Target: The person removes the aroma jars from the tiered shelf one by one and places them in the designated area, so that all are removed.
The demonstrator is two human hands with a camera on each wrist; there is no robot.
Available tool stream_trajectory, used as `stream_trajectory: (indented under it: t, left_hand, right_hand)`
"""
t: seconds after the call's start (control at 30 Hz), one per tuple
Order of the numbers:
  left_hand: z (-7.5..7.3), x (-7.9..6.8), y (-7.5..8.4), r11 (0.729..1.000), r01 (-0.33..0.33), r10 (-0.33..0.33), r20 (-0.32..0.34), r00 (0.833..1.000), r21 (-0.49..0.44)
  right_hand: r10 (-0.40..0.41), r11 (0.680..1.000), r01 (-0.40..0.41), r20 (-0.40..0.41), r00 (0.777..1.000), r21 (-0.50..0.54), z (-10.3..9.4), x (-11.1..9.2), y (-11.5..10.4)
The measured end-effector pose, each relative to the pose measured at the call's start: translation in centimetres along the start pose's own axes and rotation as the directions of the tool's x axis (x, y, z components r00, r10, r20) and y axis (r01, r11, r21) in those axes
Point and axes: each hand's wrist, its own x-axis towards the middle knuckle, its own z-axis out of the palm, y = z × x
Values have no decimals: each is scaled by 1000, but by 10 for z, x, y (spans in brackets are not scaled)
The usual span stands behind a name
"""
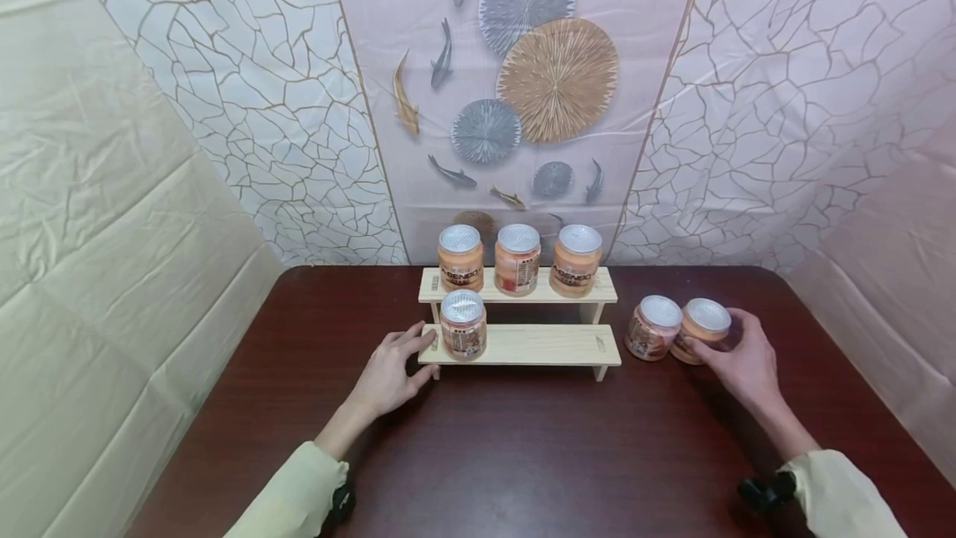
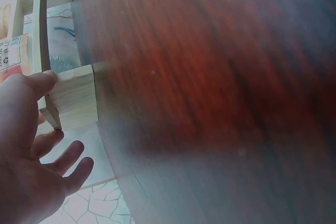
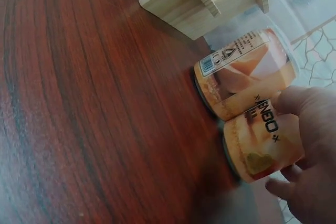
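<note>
My left hand (image 1: pixel 392 364) pinches the left end of the lower step of a two-step wooden shelf (image 1: pixel 541 343); in the left wrist view the thumb lies on the board's edge (image 2: pixel 50 111). One jar (image 1: pixel 464 326) with a silvery lid stands on that step, close to the left hand. At the right, my right hand (image 1: pixel 747 359) grips a jar (image 1: pixel 698 330) with an orange label, fingers and thumb around its sides. Touching that jar is another jar (image 3: pixel 244 72), upright on the table. The fingers' far side is partly hidden.
Three jars stand in a row on the upper step: a left one (image 1: pixel 460 260), a middle one (image 1: pixel 517 260) and a right one (image 1: pixel 576 261). The dark wooden table (image 1: pixel 508 455) ends at a patterned cloth backdrop (image 1: pixel 299 106). Pale cloth hangs on both sides.
</note>
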Motion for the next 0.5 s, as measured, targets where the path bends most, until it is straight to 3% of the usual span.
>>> stream_trajectory:
  t: [0.1, 0.17, 0.23, 0.37, 0.43, 0.5]
  left_hand:
    - [0, 0, 1, 1000, 2, -2, 6, 1000, 0]
    - [0, 1, 1, 1000, -2, 2, 4, 1000, 3]
    - [0, 1, 0, 1000, -7, 7, -4, 1000, 5]
    - [1, 0, -1, 1000, -12, 13, -15, 1000, 6]
    - [1, 0, -2, 1000, -14, 14, -17, 1000, 7]
    - [2, 0, -2, 1000, -13, 13, -19, 1000, 5]
  right_hand:
    - [-60, 998, 59, -52, 997, -32, -3, -1, -4]
    - [-134, 991, 133, -124, 983, -21, -4, -2, -8]
    - [-224, 974, 227, -210, 952, -6, -4, -3, -16]
    - [-403, 902, 431, -325, 856, 13, 0, -6, -38]
    - [-463, 866, 498, -324, 825, 31, 5, -9, -52]
    - [-502, 840, 539, -300, 812, 54, 13, -14, -65]
